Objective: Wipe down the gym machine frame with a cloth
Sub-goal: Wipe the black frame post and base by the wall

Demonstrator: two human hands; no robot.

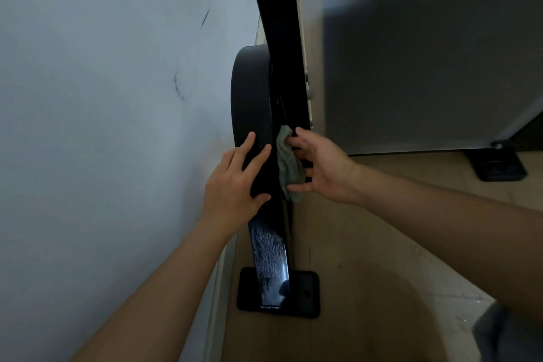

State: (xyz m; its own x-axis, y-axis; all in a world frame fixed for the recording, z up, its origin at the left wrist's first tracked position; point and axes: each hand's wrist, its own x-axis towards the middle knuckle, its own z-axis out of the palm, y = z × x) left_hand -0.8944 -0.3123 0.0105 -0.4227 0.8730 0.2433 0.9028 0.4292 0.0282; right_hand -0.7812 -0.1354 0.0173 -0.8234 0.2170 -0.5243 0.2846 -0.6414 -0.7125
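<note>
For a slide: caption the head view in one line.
Right hand holds a green cloth against the black machine frame; left hand rests on its curved guard.

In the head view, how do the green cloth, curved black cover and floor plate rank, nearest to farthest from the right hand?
1. green cloth, held in the right hand.
2. curved black cover, just left.
3. floor plate, far below.

Dim, soft light; wide-angle bending at edges; motion blur upper right; slight sheen low
</note>
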